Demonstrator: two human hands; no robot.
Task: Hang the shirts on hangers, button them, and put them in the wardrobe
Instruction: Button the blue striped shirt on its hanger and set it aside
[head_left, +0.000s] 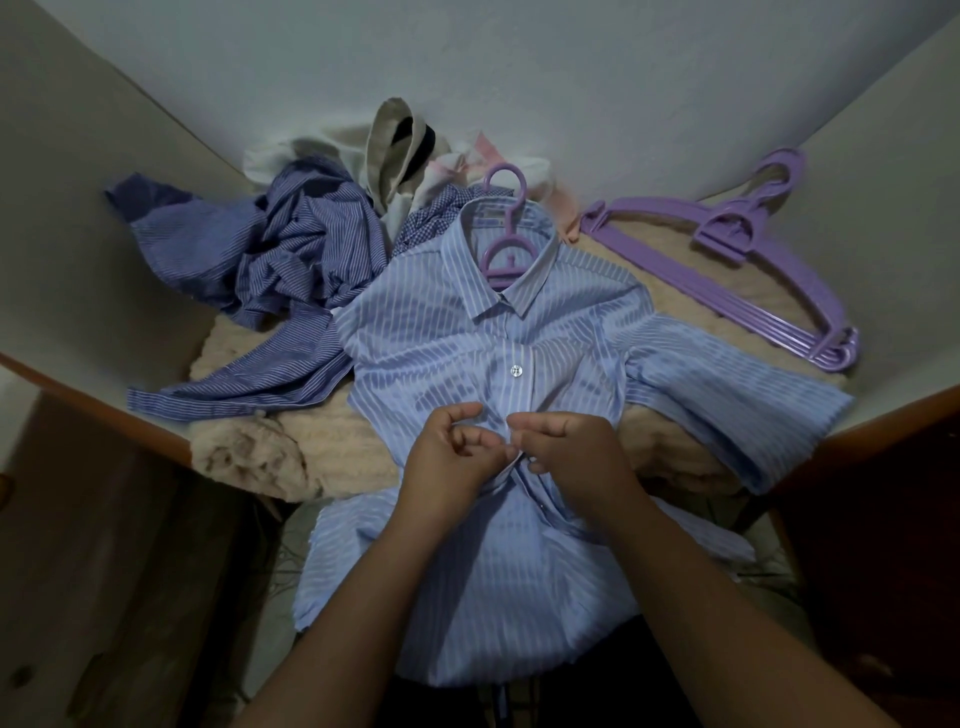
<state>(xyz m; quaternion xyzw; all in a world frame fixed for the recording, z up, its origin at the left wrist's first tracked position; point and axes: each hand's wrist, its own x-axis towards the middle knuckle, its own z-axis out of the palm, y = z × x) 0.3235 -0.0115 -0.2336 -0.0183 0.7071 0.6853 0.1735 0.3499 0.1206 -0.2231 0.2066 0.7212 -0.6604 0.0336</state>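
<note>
Both hands work the light blue striped shirt (483, 332) just below its fastened button (516, 370): left hand (449, 457) and right hand (574, 452) pinch the placket with curled fingers.

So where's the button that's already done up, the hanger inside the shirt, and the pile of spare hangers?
button (516, 370): head view, on its face, on the shirt's front strip.
hanger (506, 254): head view, on its neck inside the collar.
spare hangers (748, 280): head view, on the stacked arms.
</note>
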